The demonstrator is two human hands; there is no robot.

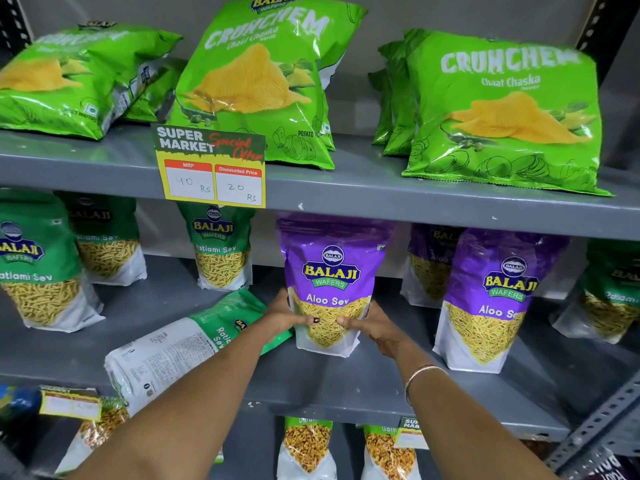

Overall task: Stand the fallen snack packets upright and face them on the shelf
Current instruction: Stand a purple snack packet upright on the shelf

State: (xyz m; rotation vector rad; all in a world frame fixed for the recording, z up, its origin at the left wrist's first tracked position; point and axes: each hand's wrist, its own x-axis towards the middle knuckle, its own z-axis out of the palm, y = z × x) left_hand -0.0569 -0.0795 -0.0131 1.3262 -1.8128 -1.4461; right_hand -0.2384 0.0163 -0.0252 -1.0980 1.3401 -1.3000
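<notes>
A purple Aloo Sev packet (331, 271) stands upright on the middle shelf (381, 386), front label facing me. My left hand (284, 315) grips its lower left side and my right hand (372, 323) its lower right side, thumbs on the front. Just left of it a green Ratlami Sev packet (180, 344) lies fallen on its face, back label up, partly under my left forearm. Another purple Aloo Sev packet (491, 299) stands upright to the right.
Upright green Ratlami Sev packets (221, 247) stand at the back and left of the middle shelf. Green Crunchem chip bags (502, 109) fill the top shelf, some lying flat at left. A price tag (211, 166) hangs from the top shelf edge. More packets stand below.
</notes>
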